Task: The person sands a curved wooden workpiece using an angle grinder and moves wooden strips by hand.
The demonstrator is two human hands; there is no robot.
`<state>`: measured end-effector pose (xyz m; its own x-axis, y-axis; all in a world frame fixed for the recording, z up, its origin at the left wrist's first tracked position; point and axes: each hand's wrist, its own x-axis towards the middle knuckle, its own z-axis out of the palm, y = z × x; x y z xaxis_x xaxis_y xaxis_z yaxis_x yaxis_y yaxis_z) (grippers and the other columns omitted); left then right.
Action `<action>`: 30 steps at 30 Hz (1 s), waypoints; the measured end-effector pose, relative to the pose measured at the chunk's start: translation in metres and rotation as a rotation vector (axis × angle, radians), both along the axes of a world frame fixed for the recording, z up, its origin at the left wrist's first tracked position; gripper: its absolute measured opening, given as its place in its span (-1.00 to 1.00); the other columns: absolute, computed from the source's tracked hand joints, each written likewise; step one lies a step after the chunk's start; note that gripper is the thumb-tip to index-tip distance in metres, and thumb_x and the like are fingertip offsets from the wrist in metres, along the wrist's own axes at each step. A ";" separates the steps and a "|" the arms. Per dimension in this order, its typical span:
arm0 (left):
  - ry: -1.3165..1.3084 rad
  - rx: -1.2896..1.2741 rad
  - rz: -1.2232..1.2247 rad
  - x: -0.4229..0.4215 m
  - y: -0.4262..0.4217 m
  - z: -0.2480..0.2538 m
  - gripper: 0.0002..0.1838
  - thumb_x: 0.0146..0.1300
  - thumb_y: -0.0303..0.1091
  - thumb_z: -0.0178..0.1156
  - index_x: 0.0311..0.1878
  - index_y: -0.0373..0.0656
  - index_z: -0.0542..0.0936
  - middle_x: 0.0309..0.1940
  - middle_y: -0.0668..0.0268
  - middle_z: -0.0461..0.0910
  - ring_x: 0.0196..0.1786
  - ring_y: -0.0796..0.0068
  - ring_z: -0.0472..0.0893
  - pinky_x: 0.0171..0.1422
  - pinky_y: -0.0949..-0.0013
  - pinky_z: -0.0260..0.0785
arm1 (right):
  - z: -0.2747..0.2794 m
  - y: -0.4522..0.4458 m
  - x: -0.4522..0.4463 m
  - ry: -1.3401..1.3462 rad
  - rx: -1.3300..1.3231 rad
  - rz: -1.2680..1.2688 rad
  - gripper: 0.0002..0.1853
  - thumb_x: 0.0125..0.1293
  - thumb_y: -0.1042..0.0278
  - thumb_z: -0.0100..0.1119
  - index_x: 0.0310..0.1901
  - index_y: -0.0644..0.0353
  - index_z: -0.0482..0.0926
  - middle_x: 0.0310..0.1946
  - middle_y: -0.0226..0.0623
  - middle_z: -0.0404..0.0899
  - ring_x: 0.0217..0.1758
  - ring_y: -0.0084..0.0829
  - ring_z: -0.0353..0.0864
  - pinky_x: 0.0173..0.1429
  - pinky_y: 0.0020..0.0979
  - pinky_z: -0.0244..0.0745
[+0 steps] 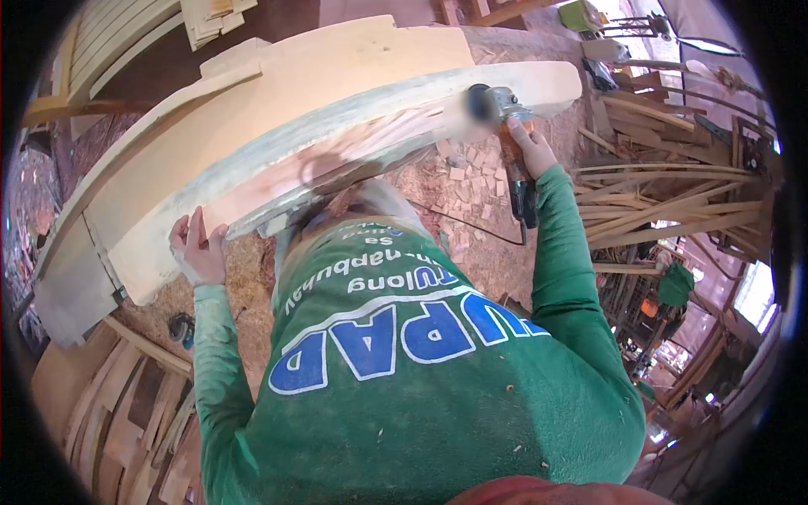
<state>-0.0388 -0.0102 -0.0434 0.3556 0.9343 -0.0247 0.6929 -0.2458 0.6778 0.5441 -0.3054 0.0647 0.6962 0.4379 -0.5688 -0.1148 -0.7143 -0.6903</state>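
Head view: right hand curls round the grinder, its long axis slanting forward-left, disc end foremost.

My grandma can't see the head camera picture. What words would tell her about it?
A person's right hand holds a power tool at a long, curved piece of wood; the left hand is at its edge. Wood scraps cover the ground below.
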 end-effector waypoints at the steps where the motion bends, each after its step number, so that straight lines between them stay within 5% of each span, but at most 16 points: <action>1: -0.001 0.014 -0.004 0.000 0.000 -0.001 -0.35 0.16 -0.40 0.63 0.37 -0.03 0.71 0.36 0.17 0.34 0.35 0.20 0.49 0.37 0.26 0.58 | -0.004 -0.001 0.006 0.046 -0.072 0.037 -0.19 0.46 -0.34 0.31 0.23 0.45 0.61 0.05 -0.23 0.72 0.04 -0.44 0.68 0.13 -0.41 0.59; 7: 0.094 0.164 -0.005 0.003 0.001 0.003 -0.30 0.01 -0.23 0.71 0.31 0.02 0.75 0.26 0.13 0.50 0.25 0.10 0.52 0.32 0.12 0.53 | 0.011 0.072 -0.109 -0.002 -0.068 0.435 -0.19 0.44 -0.32 0.33 0.27 0.43 0.62 0.03 -0.13 0.76 0.11 -0.35 0.70 0.27 -0.30 0.56; 13: 0.012 0.133 0.021 -0.002 -0.002 0.006 -0.36 0.08 -0.13 0.65 0.28 -0.01 0.76 0.29 0.13 0.53 0.26 0.06 0.55 0.36 0.07 0.51 | 0.033 0.148 -0.229 0.008 -0.118 0.761 -0.18 0.40 -0.35 0.34 0.26 0.39 0.63 0.00 0.06 0.78 0.13 -0.15 0.77 0.29 -0.22 0.57; 20: -0.176 0.169 0.039 -0.046 0.006 0.008 -0.54 0.16 -0.30 0.55 0.16 -0.11 0.78 0.23 0.09 0.64 0.22 0.03 0.65 0.36 0.08 0.53 | 0.002 0.193 -0.307 0.043 -0.042 0.946 -0.20 0.40 -0.39 0.31 0.25 0.31 0.66 0.01 0.06 0.79 0.17 -0.06 0.77 0.34 -0.17 0.55; 30: -0.088 0.267 0.208 -0.120 0.011 0.010 -0.70 0.27 -0.41 0.43 0.08 -0.16 0.79 0.07 0.15 0.72 0.14 0.17 0.70 0.23 0.20 0.61 | 0.006 0.249 -0.386 0.062 -0.051 1.098 -0.15 0.35 -0.44 0.31 0.24 0.32 0.67 0.01 0.11 0.78 0.16 -0.08 0.77 0.33 -0.16 0.56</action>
